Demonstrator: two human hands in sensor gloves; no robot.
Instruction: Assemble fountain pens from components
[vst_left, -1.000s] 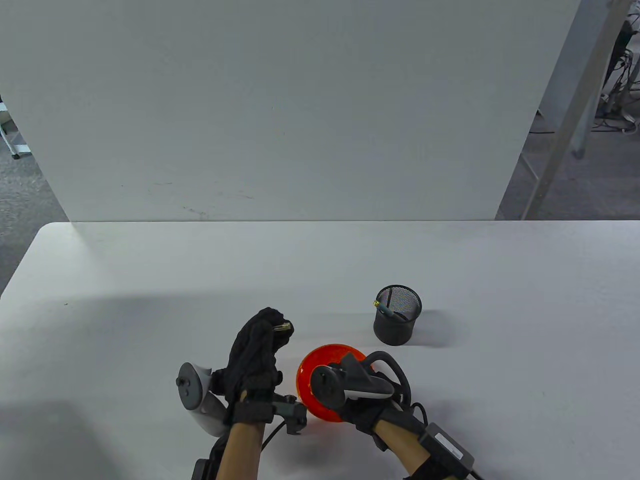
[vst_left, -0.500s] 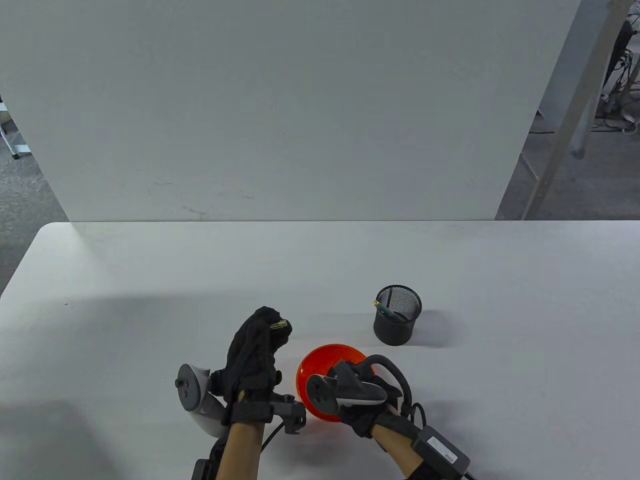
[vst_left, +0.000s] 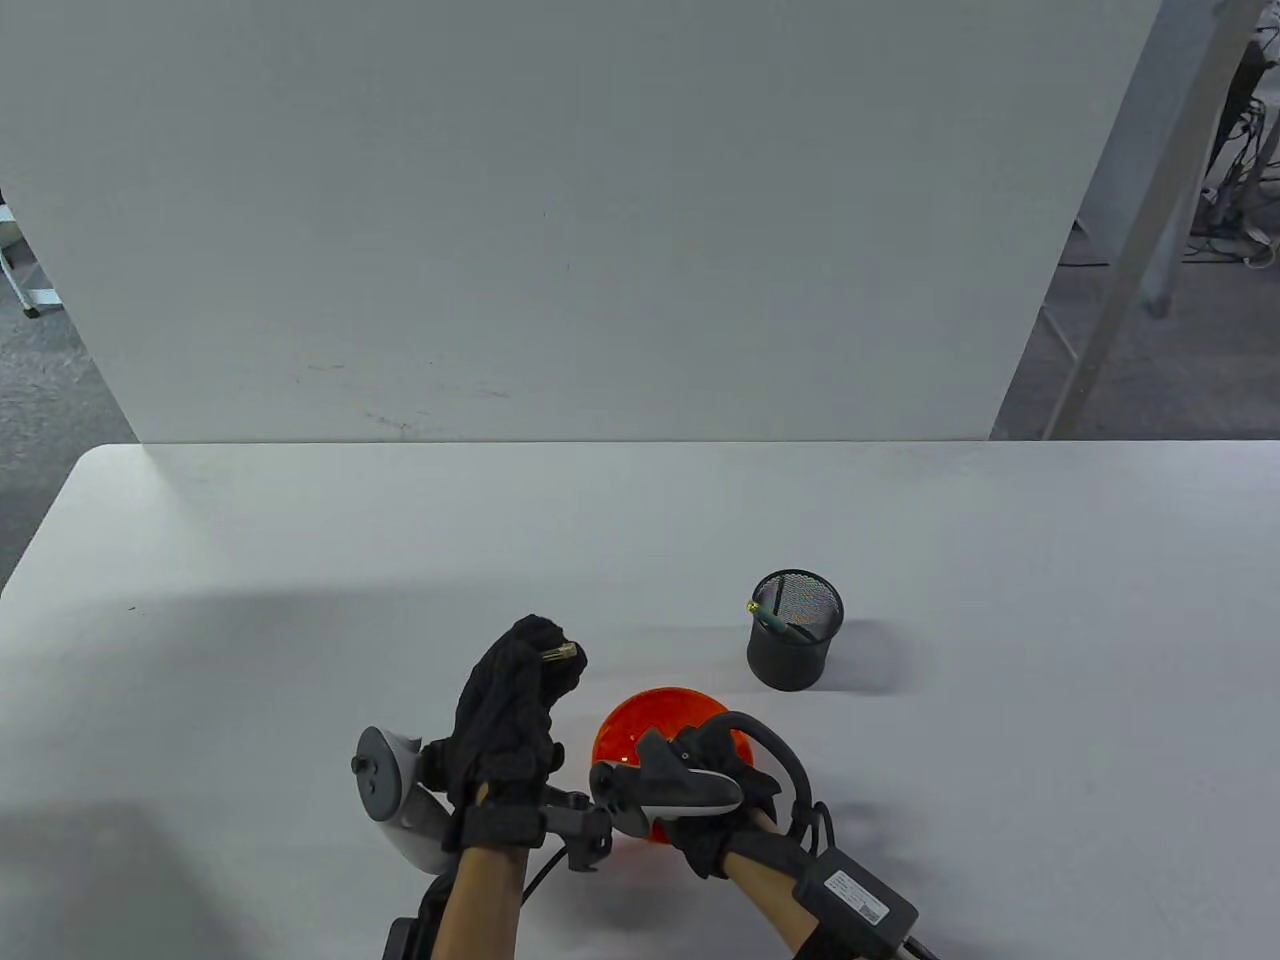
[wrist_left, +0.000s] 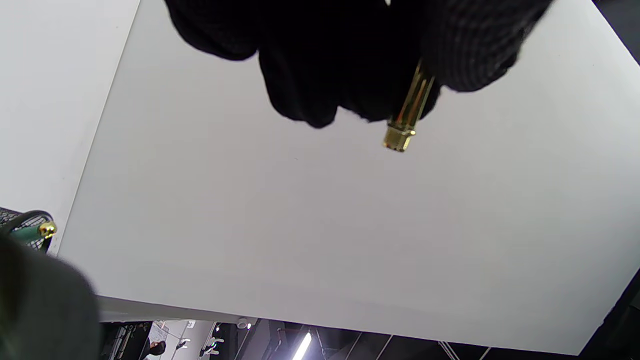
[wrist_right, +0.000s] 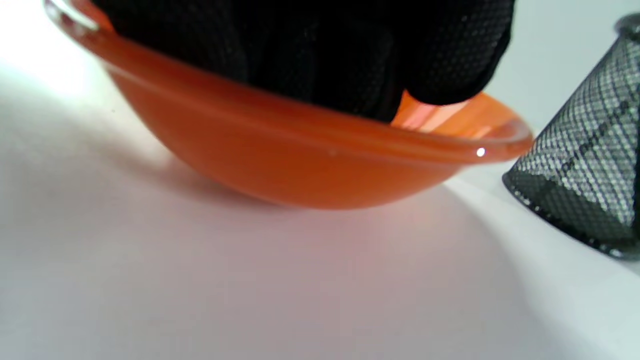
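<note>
My left hand (vst_left: 520, 680) grips a thin gold pen part (vst_left: 561, 653) above the table, its threaded end sticking out of the fingers; it also shows in the left wrist view (wrist_left: 407, 117). My right hand (vst_left: 715, 765) reaches down into the orange bowl (vst_left: 640, 730), its fingers inside the bowl (wrist_right: 320, 170) in the right wrist view. What the right fingers touch is hidden. A black mesh pen cup (vst_left: 795, 643) behind the bowl holds a green pen with a gold tip (vst_left: 770, 616).
The white table (vst_left: 300, 560) ends at a white back panel (vst_left: 560, 220). The mesh cup (wrist_right: 585, 165) stands just right of the bowl in the right wrist view. Table edges lie far left and far right.
My right hand has shifted left and toward the front edge over the bowl, dipping deeper into it. My left hand holds the gold part almost still.
</note>
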